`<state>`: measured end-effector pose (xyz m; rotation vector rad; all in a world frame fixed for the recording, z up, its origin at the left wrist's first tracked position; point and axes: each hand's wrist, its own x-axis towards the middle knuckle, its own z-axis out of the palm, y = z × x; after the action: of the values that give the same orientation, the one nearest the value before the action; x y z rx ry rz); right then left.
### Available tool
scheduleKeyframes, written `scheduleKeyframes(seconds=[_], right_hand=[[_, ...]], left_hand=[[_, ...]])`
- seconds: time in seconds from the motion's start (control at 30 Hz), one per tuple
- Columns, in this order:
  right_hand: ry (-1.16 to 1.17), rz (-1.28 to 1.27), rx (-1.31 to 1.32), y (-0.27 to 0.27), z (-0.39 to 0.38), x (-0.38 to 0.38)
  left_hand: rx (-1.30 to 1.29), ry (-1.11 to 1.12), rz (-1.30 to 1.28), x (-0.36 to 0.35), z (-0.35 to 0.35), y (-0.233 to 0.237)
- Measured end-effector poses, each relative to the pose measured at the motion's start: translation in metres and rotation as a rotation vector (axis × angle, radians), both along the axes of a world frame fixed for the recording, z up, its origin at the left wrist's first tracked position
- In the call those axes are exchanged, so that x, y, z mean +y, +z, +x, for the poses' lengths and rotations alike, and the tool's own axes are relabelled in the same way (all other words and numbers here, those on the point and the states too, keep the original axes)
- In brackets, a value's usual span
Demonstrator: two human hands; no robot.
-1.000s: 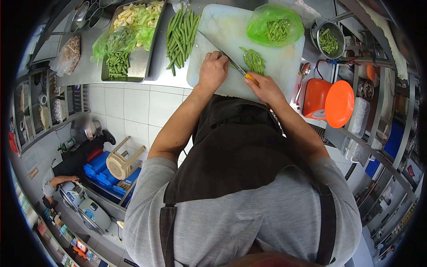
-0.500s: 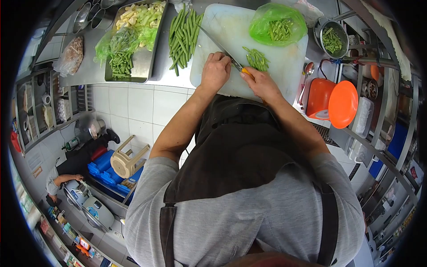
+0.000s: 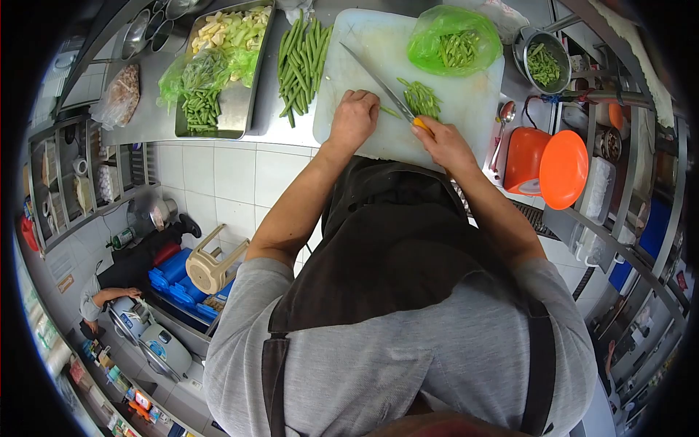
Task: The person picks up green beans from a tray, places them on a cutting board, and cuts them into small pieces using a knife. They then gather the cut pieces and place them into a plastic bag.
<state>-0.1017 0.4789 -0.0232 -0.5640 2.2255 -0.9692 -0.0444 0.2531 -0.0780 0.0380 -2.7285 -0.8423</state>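
Observation:
On the white cutting board [image 3: 466, 127], my right hand [image 3: 443, 146] is wrapped round the yellow handle of a long knife [image 3: 384, 86], its blade slanting up and left. My left hand [image 3: 354, 120] rests on the board with curled fingers, left of the blade. A short green bean piece [image 3: 390, 111] pokes out from its fingertips toward the knife. Sliced green beans [image 3: 420, 99] lie in a small pile just right of the blade. Whole green beans [image 3: 301, 64] lie on the steel counter left of the board. A green plastic bag [image 3: 429, 51] with cut beans sits at the board's upper right.
A metal tray [image 3: 233, 120] of cut vegetables stands at the left, beside a bag [image 3: 120, 95]. At the right are a pot [image 3: 545, 65] with cut beans, a spoon [image 3: 502, 127] and an orange scale [image 3: 526, 160]. Another person [image 3: 138, 266] is at the lower left.
The knife has moved right, away from my left hand, with my right hand shifting right and slightly down. The bean piece now shows between my left fingertips and the blade.

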Motion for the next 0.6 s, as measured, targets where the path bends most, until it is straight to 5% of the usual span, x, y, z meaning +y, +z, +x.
scheduleKeyframes(seconds=[0.47,0.6], right_hand=[[0.062,-0.160,0.188,-0.034,-0.005,-0.015],[0.003,-0.054,0.025,-0.004,0.001,0.002]], left_hand=[[0.054,-0.019,0.022,0.008,0.001,0.002],[0.052,-0.002,0.037,0.009,0.001,0.001]])
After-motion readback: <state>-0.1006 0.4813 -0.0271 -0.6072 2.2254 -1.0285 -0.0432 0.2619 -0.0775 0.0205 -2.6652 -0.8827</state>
